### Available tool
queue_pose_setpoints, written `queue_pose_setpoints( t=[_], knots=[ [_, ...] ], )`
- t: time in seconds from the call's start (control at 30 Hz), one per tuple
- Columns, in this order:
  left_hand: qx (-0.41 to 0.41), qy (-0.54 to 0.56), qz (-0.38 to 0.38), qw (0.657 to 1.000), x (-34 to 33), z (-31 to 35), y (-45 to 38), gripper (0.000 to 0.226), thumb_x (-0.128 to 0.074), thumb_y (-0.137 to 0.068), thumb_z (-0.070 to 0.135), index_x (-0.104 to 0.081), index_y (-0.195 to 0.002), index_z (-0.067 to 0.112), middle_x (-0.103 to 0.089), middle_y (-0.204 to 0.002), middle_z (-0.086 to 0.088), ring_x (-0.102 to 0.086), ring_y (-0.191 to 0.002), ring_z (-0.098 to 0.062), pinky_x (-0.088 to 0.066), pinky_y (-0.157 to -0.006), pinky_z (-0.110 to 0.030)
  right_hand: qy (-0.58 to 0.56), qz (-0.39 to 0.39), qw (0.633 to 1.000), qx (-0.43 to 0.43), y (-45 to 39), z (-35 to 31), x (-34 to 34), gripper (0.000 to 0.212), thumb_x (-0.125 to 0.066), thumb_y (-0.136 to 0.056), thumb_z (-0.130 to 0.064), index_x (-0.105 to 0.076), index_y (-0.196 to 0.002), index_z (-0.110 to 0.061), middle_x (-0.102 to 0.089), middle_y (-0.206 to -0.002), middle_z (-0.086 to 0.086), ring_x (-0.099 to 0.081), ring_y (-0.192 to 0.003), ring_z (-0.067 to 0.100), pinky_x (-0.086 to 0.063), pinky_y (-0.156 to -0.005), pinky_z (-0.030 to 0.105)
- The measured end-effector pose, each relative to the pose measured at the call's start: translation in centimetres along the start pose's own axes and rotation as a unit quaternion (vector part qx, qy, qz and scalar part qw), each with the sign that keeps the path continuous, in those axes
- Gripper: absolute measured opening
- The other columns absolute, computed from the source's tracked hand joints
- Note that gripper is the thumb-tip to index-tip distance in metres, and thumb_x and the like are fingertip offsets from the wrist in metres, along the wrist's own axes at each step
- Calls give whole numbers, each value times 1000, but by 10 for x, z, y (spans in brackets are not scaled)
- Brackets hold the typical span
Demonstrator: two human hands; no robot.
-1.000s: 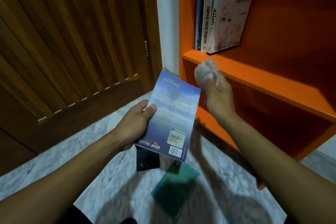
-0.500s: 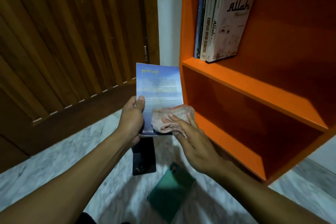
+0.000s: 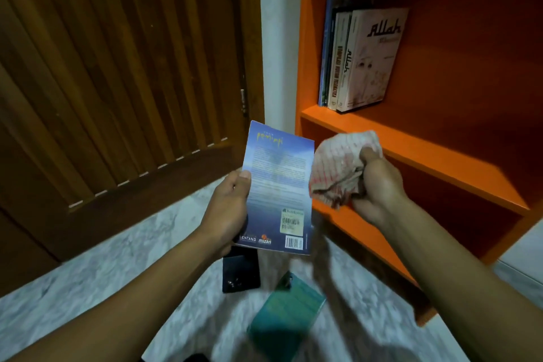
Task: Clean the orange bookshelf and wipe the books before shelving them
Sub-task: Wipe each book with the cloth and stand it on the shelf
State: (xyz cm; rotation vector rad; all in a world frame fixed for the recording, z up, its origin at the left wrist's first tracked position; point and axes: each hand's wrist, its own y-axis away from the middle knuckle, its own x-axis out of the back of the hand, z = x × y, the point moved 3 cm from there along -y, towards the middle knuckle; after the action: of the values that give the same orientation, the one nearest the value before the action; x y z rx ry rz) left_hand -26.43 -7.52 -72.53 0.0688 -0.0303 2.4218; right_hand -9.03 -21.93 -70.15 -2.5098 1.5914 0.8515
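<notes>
The left hand (image 3: 227, 211) grips a blue book (image 3: 279, 188) by its edge, just left of the orange bookshelf (image 3: 411, 144); the right hand (image 3: 377, 185) clutches a bunched cloth (image 3: 338, 167) beside the book.

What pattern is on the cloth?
Pale cloth with thin red lines, bunched in the right hand; head view.

My left hand (image 3: 227, 210) grips a blue paperback book (image 3: 279, 185) by its left edge, back cover and barcode toward me. My right hand (image 3: 377, 188) clutches a bunched pale cloth with red lines (image 3: 338, 169) just beside the book's right edge. The orange wooden bookshelf (image 3: 411, 144) holds four upright books (image 3: 358, 59). A dark flat book (image 3: 241, 272) and a green book (image 3: 286, 313) lie on the marbled floor (image 3: 117, 261).
</notes>
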Motion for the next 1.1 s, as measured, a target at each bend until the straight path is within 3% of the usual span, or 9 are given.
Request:
queue_pose_setpoints(
  t=[0.17,0.23,0.3,0.4,0.6,0.67,0.83,1.0,1.1],
  knots=[
    [-38,-60,-60,996,-27,0,8,32,-43,-101,47,-66,-97,25,-75,-96,3,-72,-89,-18,-55,-79,-44,170,-29,954,245,8,-6,-31,38,-41,-105,-26,-50,-141,-36,-61,-135,-3,-63,-109,15,-53,-86,32],
    [-29,-56,-67,996,-39,-1,10,33,-44,-99,50,-65,-95,25,-74,-97,-5,-71,-92,-28,-54,-85,-54,334,-90,881,322,14,11,-43,37,-39,-106,-33,-42,-138,-50,-35,-152,-20,-32,-143,6,-22,-120,38],
    [17,-7,-44,999,-47,-7,6,30,-44,-103,42,-67,-95,23,-73,-98,-12,-72,-90,-31,-56,-83,-52,456,-153,805,348,17,36,-48,36,-37,-107,-30,-41,-135,-53,-17,-154,-25,-3,-148,-5,11,-121,36],
    [114,104,26,988,-43,-17,-5,28,-47,-103,29,-71,-104,15,-75,-99,-10,-74,-88,-21,-59,-73,-34,515,-222,762,323,29,66,-48,40,-38,-107,-24,-42,-142,-44,-18,-151,-29,9,-132,-29,15,-117,23],
    [257,280,112,918,-4,-32,-26,54,-41,-101,52,-63,-121,7,-69,-115,-24,-70,-95,-40,-58,-73,-50,482,-325,794,176,55,94,-38,36,-42,-105,-33,-43,-139,-46,-33,-148,-24,-3,-138,-7,-9,-117,23],
    [251,300,128,911,8,-32,-31,56,-39,-101,55,-60,-126,9,-68,-120,-21,-69,-99,-41,-57,-73,-53,415,-357,822,156,57,89,-40,28,-45,-104,-30,-55,-123,-47,-51,-137,-21,-35,-137,-2,-30,-114,27],
    [165,288,192,924,33,-29,-39,39,-45,-103,44,-60,-125,16,-74,-107,-8,-74,-79,-28,-60,-59,-38,294,-291,909,51,42,66,-32,28,-39,-105,-5,-63,-118,-9,-69,-63,-15,-61,-53,-7,-42,-48,6],
    [162,295,160,928,39,-26,-34,32,-44,-103,44,-59,-123,24,-74,-106,-3,-76,-73,-25,-61,-62,-42,164,-78,974,-135,9,80,5,27,-38,-107,-20,-60,-100,-5,-70,-66,9,-67,-58,20,-56,-56,30],
    [161,277,107,941,31,-22,-30,33,-42,-104,42,-61,-123,23,-75,-110,-5,-75,-85,-27,-61,-68,-42,46,-84,972,-214,4,91,4,28,-47,-104,-33,-64,-115,-14,-74,-106,15,-71,-92,32,-56,-80,45]
  ],
)
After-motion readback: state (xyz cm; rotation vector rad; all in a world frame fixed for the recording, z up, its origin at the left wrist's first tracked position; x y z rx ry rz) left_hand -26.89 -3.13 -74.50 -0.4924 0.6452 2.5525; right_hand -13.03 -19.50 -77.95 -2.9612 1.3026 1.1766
